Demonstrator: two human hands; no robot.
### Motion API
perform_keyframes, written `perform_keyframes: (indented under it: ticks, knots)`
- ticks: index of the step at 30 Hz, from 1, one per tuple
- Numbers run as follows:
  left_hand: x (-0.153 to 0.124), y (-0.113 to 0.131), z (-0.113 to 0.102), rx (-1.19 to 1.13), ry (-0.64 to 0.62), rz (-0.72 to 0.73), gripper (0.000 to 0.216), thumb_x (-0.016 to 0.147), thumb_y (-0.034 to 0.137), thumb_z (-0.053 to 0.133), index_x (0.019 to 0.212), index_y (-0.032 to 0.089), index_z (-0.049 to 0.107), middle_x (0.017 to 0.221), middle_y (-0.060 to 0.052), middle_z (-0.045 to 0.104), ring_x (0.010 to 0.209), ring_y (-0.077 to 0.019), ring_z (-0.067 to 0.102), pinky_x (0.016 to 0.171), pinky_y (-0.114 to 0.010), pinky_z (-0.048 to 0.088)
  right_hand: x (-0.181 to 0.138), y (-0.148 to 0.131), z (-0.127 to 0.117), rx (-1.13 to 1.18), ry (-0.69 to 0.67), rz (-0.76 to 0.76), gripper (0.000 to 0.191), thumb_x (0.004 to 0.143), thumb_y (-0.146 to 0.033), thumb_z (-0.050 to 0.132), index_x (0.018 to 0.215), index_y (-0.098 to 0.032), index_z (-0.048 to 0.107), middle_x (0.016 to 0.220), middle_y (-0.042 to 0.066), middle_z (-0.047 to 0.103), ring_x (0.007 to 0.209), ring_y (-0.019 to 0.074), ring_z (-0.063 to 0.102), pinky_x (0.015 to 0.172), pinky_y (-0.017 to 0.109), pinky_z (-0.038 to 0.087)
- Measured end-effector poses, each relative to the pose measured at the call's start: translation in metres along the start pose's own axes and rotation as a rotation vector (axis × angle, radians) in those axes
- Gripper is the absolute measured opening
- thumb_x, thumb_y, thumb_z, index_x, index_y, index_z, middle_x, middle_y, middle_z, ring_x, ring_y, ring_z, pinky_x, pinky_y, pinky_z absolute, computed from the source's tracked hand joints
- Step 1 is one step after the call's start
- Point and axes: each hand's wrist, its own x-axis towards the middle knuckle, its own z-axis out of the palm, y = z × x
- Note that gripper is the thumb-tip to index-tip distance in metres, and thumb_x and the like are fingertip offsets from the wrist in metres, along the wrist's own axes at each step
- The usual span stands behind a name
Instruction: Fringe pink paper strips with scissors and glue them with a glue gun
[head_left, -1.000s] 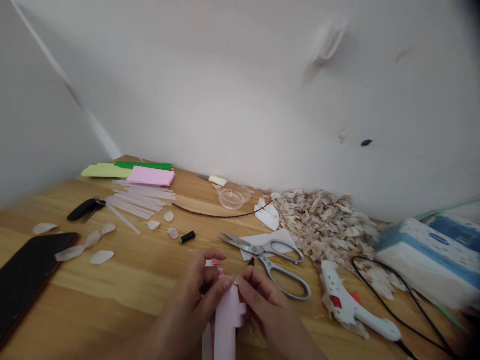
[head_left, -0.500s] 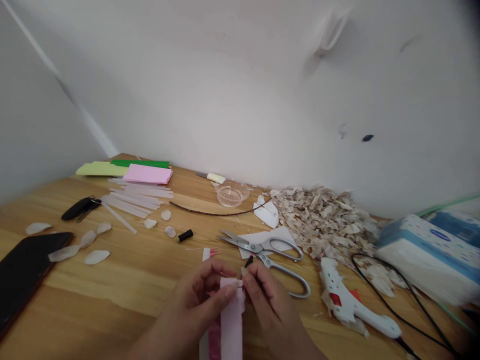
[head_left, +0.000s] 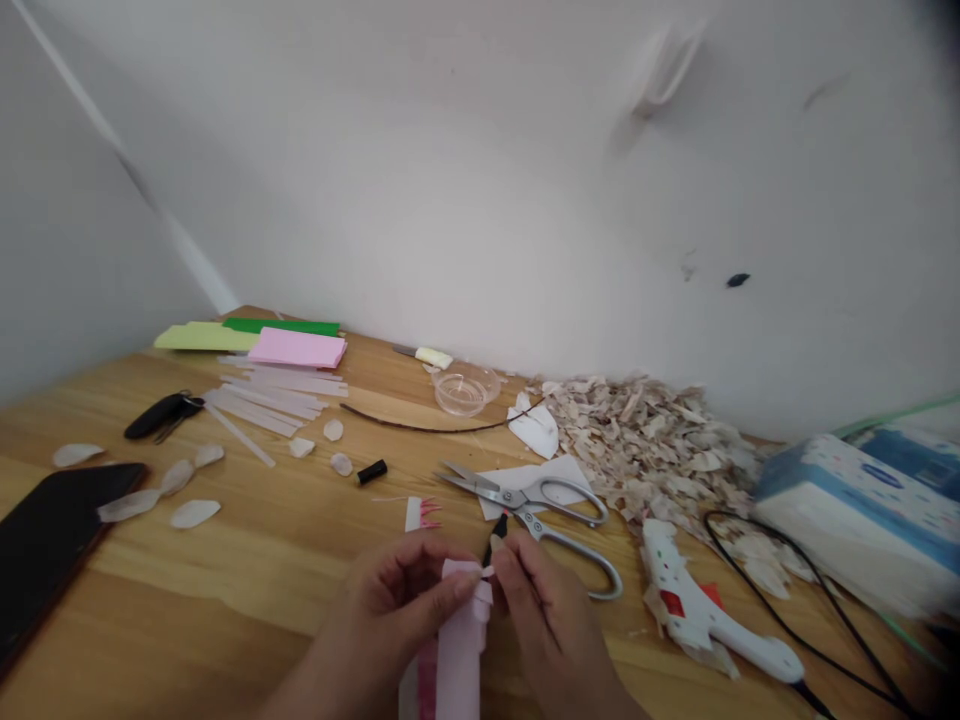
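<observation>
My left hand (head_left: 412, 595) grips a pale pink paper strip (head_left: 459, 660) between thumb and fingers, near its top end. Small cut flaps run down the strip's right edge. My right hand (head_left: 544, 610) is closed, thumb and fingertip pinching a small flap at that edge. Behind the right fingertips a black pen-like piece (head_left: 496, 535) shows in part; whether it is held, I cannot tell. Darker pink and white paper (head_left: 426, 685) lies beneath the strip. Just beyond the hands are grey-handled scissors (head_left: 510, 497), blades apart, and a white scrap with pink fringe (head_left: 421, 514).
On the right sit a white glue gun (head_left: 690, 600) with a black cable, a heap of dried petals (head_left: 645, 430) and a tissue pack (head_left: 855, 510). Leftward are a phone (head_left: 60, 530), keys (head_left: 161, 415), glue sticks (head_left: 270, 400) and folded coloured paper (head_left: 296, 347). A black cap (head_left: 371, 472) lies mid-table.
My right fingertips have shifted slightly down and right, and a small flap shows between the hands. The pink strip leans a little more leftward at the bottom. More of the black piece is visible.
</observation>
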Motion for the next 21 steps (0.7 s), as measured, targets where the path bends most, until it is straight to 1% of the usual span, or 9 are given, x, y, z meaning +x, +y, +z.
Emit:
perform_keyframes:
  ticks: [4, 6, 8, 11, 15, 18, 21]
  knots:
    - [-0.0014, 0.0026, 0.0009, 0.037, 0.036, 0.035, 0.025, 0.055, 0.036, 0.079, 0.067, 0.017, 0.068, 0.057, 0.004, 0.064, 0.054, -0.0094, 0.053, 0.052, -0.019, 0.041, -0.0003, -0.0006, -0.0043, 0.126, -0.083, 0.083, 0.036, 0.094, -0.044, 0.029, 0.069, -0.022, 0.042, 0.064, -0.002, 0.043, 0.06, 0.0145, 0.042, 0.055, 0.026, 0.032]
    - [-0.0014, 0.0012, -0.0004, 0.064, 0.041, 0.055, 0.024, 0.057, 0.036, 0.078, 0.068, 0.018, 0.068, 0.058, 0.004, 0.063, 0.056, -0.0097, 0.053, 0.053, -0.019, 0.041, -0.0003, -0.002, -0.0064, 0.199, -0.151, 0.092, 0.034, 0.094, -0.045, 0.03, 0.073, -0.022, 0.044, 0.067, -0.002, 0.044, 0.063, 0.0144, 0.043, 0.057, 0.025, 0.034]
    - [-0.0013, -0.0003, -0.002, 0.08, 0.02, 0.067, 0.025, 0.058, 0.037, 0.077, 0.07, 0.017, 0.067, 0.062, 0.003, 0.064, 0.058, -0.0101, 0.053, 0.055, -0.02, 0.041, -0.0003, -0.0032, -0.0075, 0.235, -0.183, 0.078, 0.03, 0.093, -0.043, 0.034, 0.075, -0.022, 0.046, 0.068, -0.003, 0.045, 0.064, 0.0138, 0.043, 0.057, 0.025, 0.034]
    - [-0.0013, -0.0009, -0.0032, 0.066, 0.003, 0.039, 0.029, 0.058, 0.039, 0.077, 0.073, 0.018, 0.065, 0.061, 0.003, 0.062, 0.057, -0.0103, 0.052, 0.055, -0.021, 0.041, -0.0004, -0.0036, -0.0071, 0.197, -0.131, 0.03, 0.025, 0.093, -0.038, 0.038, 0.076, -0.023, 0.047, 0.068, -0.003, 0.046, 0.063, 0.0132, 0.043, 0.057, 0.024, 0.033]
    - [-0.0013, 0.0, -0.0019, 0.077, 0.019, 0.041, 0.031, 0.061, 0.042, 0.075, 0.069, 0.017, 0.06, 0.059, 0.004, 0.057, 0.055, -0.0091, 0.048, 0.053, -0.021, 0.038, -0.0014, -0.0038, -0.0049, 0.134, -0.069, -0.027, 0.018, 0.093, -0.032, 0.037, 0.08, -0.024, 0.046, 0.071, -0.003, 0.047, 0.064, 0.0137, 0.044, 0.059, 0.024, 0.035]
    - [-0.0011, 0.0009, -0.0009, 0.073, 0.021, 0.044, 0.032, 0.062, 0.044, 0.073, 0.067, 0.017, 0.058, 0.058, 0.005, 0.054, 0.054, -0.0089, 0.046, 0.052, -0.021, 0.036, -0.0026, -0.0058, -0.0049, 0.125, -0.067, -0.047, 0.015, 0.094, -0.03, 0.036, 0.084, -0.025, 0.045, 0.073, -0.002, 0.048, 0.066, 0.0138, 0.045, 0.06, 0.024, 0.037]
    - [-0.0007, 0.0022, -0.001, 0.063, 0.019, 0.053, 0.033, 0.059, 0.044, 0.075, 0.065, 0.017, 0.057, 0.057, 0.004, 0.054, 0.054, -0.0095, 0.046, 0.052, -0.021, 0.035, -0.0035, -0.008, -0.007, 0.127, -0.084, -0.079, 0.016, 0.094, -0.03, 0.034, 0.084, -0.025, 0.045, 0.073, -0.002, 0.048, 0.065, 0.0136, 0.045, 0.059, 0.024, 0.037]
